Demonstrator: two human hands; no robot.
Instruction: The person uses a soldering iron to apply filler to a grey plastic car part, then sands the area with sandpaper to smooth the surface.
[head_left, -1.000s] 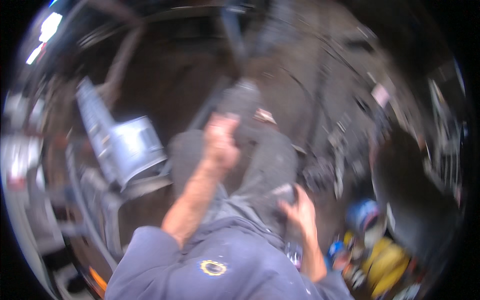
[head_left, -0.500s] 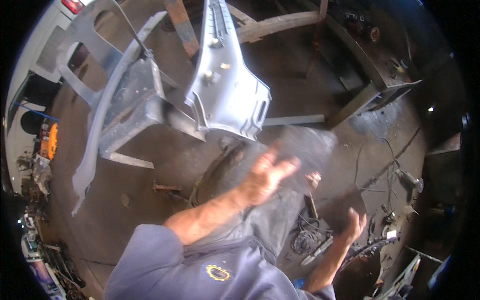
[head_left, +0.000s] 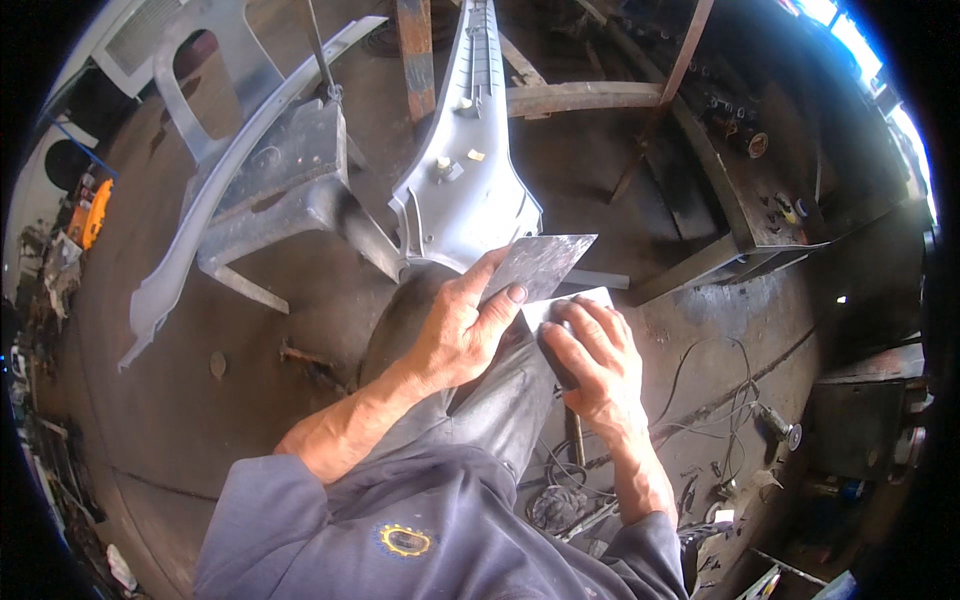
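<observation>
My left hand [head_left: 462,328] is closed on a thin grey metal plate [head_left: 545,262], its thumb lying along the near edge. Close beside it, my right hand [head_left: 597,362] curls over a pale flat piece [head_left: 537,313]. Something dark shows under its palm, too hidden to name. Both hands are above my legs. Just beyond the plate, a long silver-grey moulded panel [head_left: 470,205] stretches away from me, with ribs and pale clips on it.
To the left stands a grey plastic chair [head_left: 290,215], a long curved trim strip [head_left: 215,195] leaning across it. A metal frame [head_left: 740,200] is at the right. On the floor lie an angle grinder [head_left: 778,424], cables and a hammer [head_left: 312,360].
My right hand has come up from the lower right to beside my left hand, and the pale piece now shows in it. My left hand has shifted left and the plate is no longer blurred.
</observation>
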